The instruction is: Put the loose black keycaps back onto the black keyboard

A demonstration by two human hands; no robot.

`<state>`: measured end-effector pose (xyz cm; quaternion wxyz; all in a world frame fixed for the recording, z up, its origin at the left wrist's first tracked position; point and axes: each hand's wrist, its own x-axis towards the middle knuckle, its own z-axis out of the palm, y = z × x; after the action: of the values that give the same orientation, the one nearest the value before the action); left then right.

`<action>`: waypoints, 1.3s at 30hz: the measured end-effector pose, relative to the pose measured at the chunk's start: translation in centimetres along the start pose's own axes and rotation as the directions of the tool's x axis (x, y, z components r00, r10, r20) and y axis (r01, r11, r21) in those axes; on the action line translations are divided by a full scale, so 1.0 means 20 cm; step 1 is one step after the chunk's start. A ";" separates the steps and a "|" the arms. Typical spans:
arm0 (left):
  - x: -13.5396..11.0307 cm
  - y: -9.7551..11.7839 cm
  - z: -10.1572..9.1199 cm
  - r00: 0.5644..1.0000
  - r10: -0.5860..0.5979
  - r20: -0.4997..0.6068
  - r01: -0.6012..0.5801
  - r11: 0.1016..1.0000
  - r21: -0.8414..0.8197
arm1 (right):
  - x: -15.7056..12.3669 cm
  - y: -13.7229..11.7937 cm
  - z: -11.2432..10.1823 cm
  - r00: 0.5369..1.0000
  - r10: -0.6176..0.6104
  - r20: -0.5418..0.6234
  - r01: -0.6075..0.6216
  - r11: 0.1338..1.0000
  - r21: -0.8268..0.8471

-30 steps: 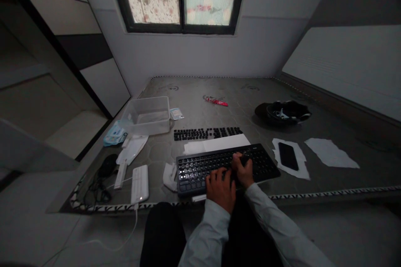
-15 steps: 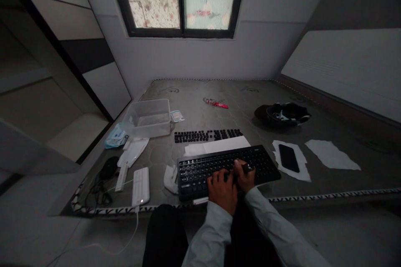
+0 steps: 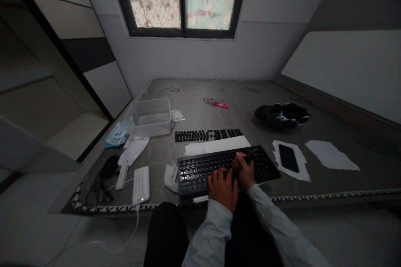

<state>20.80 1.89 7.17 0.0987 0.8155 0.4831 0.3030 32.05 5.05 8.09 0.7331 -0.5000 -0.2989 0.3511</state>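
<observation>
A black keyboard (image 3: 200,167) lies at the near edge of a grey mattress (image 3: 238,112). My left hand (image 3: 222,187) rests on the keyboard's lower middle, with its fingers bent and slightly apart on the keys and nothing in them. Just right of it, my right hand (image 3: 243,170) is over the keys with its fingers pinched on a small dark thing that I cannot make out. Behind the keyboard are a white sheet (image 3: 216,146) and a row of loose black keycaps (image 3: 208,134).
A clear plastic tub (image 3: 147,117) stands at the back left. A white device with a cable (image 3: 140,184), a dark mouse (image 3: 109,166) and crumpled tissue (image 3: 171,177) lie at the left. A phone (image 3: 288,157) on paper, a dark helmet (image 3: 283,113) and a red wrapper (image 3: 216,102) are further off.
My right hand drew back towards me over the keys, then moved forward again with its fingers still pinched. My left hand stayed on the keyboard, and the view shifted slightly.
</observation>
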 end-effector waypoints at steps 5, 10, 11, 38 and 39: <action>0.00 0.00 -0.01 1.000 0.008 -0.014 -0.008 1.000 0.009 | 0.05 -0.06 0.00 0.996 0.062 0.069 -0.071 0.988 0.139; 0.01 0.02 -0.05 1.000 0.016 -0.005 -0.016 1.000 0.005 | 0.06 -0.11 0.00 0.994 0.080 0.080 -0.088 0.991 0.105; 0.01 0.02 -0.05 1.000 0.016 -0.008 -0.016 1.000 0.002 | 0.06 -0.12 0.00 0.995 0.069 0.075 -0.076 0.993 0.092; -0.01 -0.05 0.03 0.989 -0.004 -0.149 -0.026 0.980 -0.199 | -0.13 -0.18 -0.30 0.957 0.169 0.235 0.063 0.672 -0.738; -0.01 -0.05 0.02 0.988 0.000 -0.156 -0.034 0.976 -0.217 | -0.13 -0.19 -0.29 0.956 0.175 0.235 0.055 0.681 -0.730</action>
<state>20.30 2.37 6.32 0.1477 0.7777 0.4460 0.4177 35.98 -1.15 9.61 0.4100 -0.7035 -0.4997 0.2954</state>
